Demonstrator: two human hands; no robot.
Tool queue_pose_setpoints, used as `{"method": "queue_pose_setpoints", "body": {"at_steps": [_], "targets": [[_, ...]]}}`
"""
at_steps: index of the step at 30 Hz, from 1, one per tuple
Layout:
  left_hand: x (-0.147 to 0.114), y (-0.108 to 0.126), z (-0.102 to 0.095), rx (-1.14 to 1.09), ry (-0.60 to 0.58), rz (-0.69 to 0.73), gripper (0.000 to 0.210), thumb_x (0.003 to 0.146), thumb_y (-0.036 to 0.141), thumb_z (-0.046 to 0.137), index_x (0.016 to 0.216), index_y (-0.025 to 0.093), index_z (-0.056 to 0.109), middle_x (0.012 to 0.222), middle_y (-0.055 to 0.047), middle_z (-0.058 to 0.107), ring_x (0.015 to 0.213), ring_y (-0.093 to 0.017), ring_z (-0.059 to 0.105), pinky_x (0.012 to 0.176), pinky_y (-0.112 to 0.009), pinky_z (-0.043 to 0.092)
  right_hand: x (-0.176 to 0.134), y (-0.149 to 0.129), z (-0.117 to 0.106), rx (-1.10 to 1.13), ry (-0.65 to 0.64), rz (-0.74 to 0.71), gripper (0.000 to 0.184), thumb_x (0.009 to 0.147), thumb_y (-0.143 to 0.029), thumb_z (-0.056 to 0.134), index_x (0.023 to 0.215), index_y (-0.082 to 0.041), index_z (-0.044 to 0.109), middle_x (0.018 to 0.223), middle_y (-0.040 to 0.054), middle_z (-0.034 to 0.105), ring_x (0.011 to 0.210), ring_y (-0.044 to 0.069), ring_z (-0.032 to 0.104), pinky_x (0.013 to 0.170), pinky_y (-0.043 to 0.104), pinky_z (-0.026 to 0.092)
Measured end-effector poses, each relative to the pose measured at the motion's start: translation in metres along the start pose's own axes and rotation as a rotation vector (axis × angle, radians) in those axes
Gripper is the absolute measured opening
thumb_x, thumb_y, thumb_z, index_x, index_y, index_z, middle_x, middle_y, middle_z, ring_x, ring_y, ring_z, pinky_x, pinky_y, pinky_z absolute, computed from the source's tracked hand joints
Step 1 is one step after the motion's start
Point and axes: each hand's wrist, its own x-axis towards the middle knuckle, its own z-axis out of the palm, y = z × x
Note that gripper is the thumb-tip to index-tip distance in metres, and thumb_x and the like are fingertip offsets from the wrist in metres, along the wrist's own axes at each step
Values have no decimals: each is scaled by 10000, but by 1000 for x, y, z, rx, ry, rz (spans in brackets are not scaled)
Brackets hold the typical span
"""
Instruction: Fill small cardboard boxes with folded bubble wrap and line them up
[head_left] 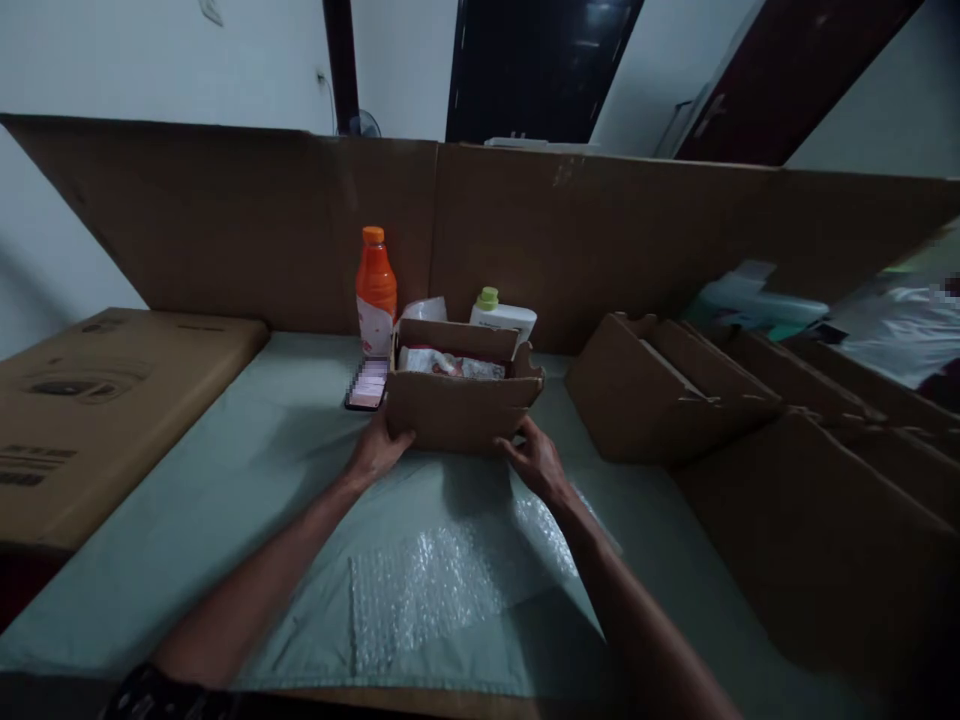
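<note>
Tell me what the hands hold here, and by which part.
Both hold the open cardboard box: left hand at its front left corner, right hand at the front right bottom edge.

You have a plain brown cardboard box [457, 405] on a pale grey-green bench [225, 480]. Behind it stand an orange bottle [376, 290] with an orange cap and a white label, and a white bottle [504, 316] with a light green cap. The bubble wrap [427, 590] before you is clear, dotted with small bubbles. Brown cardboard walls [600, 230] surround you.
</note>
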Motion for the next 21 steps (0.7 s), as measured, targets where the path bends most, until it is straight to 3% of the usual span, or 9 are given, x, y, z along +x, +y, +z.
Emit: {"method": "queue_pose_setpoints", "body": {"at_steps": [2, 5, 8, 11, 13, 16, 18, 21], "targets": [[-6, -1, -4, 40, -24, -4, 607, 766, 213, 626, 1357, 164, 492, 1301, -123, 642, 1162, -265, 631, 994, -408, 507, -8, 9, -5, -24, 6, 18, 449, 849, -411, 555, 1228, -174, 600, 1098, 101, 731, 921, 233, 690, 735, 324, 537], [-44, -7, -23, 122, -59, -36, 629, 739, 239, 638, 1346, 131, 516, 1294, -158, 628, 1187, -321, 593, 1052, -499, 443, -40, 29, -25, -116, 45, 79, 516, 870, -453, 535, 1300, -174, 586, 1290, 150, 657, 1132, 286, 633, 885, 408, 519], [-102, -13, -46, 338, -166, 7, 556, 733, 305, 660, 1250, 107, 604, 1163, -168, 661, 1133, -362, 574, 1037, -555, 417, -78, 50, -47, -247, 48, 160, 430, 803, -448, 613, 1127, -176, 688, 1253, 182, 669, 1150, 351, 603, 968, 506, 453], [-151, -10, -56, 611, -296, 101, 359, 775, 337, 654, 1087, 162, 676, 1056, -120, 663, 1040, -318, 578, 960, -491, 458, -104, 55, -53, -320, 6, 198, 267, 750, -402, 652, 907, -196, 718, 1212, 161, 695, 1115, 358, 614, 948, 498, 449], [-169, -4, -54, 701, -361, 120, 164, 791, 262, 619, 923, 184, 680, 968, -87, 659, 975, -280, 589, 899, -433, 474, -114, 49, -48, -327, -22, 190, 177, 752, -370, 628, 792, -212, 696, 1195, 121, 711, 1100, 333, 628, 920, 453, 462], [-170, 7, -54, 753, -441, 149, 104, 778, 132, 540, 776, 191, 626, 886, -59, 652, 915, -238, 604, 827, -364, 474, -124, 30, -45, -319, -25, 191, 184, 800, -356, 557, 793, -220, 681, 950, 85, 754, 888, 267, 684, 777, 369, 499], [-159, 14, -60, 797, -450, 180, 141, 770, 96, 518, 798, 186, 623, 879, -52, 666, 884, -215, 622, 791, -329, 474, -137, 16, -51, -285, -6, 209, 247, 834, -389, 536, 912, -210, 687, 814, 66, 729, 716, 225, 667, 673, 328, 497], [-129, 25, -73, 952, -417, 301, 199, 802, 78, 492, 901, 168, 639, 892, -65, 702, 858, -215, 649, 764, -329, 465, -175, -5, -59, -59, -58, 244, 500, 838, -466, 579, 1255, -190, 597, 921, 73, 704, 582, 161, 592, 599, 299, 491]]}}
